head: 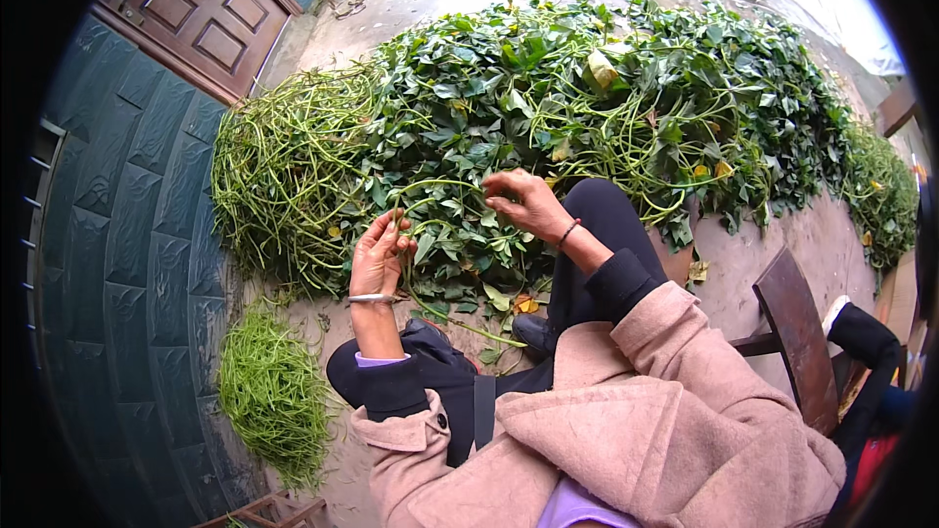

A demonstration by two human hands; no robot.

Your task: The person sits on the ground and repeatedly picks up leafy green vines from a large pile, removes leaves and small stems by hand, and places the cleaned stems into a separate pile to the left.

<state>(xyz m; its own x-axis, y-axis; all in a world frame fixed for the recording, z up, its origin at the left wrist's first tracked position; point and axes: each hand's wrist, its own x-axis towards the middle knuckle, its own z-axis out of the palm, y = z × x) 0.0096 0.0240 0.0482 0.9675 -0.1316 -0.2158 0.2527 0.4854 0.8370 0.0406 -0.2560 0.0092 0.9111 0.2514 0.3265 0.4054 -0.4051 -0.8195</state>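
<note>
My left hand (380, 253), with a pale bangle at the wrist, pinches a green leafy vine stem (447, 321) between thumb and fingers. The lower end of that stem hangs down across my shoes. From the left fingertips a thin green stalk arcs over to my right hand (524, 205). The right fingers are curled at the stalk's end, and whether they grip it is unclear. Just beyond both hands lies a big heap of leafy vines (469, 95), which look like sweet potato vines. A tangle of mostly bare stems (293, 169) adjoins it on the left.
Thin bright green stalks are piled (273, 396) on the concrete floor at lower left. A blue-green tiled wall (128, 293) and a brown panelled door (209, 11) stand left. On the right are a dark wooden chair part (796, 337) and another person's leg (866, 337). Plastic sheeting (829, 7) is at the back.
</note>
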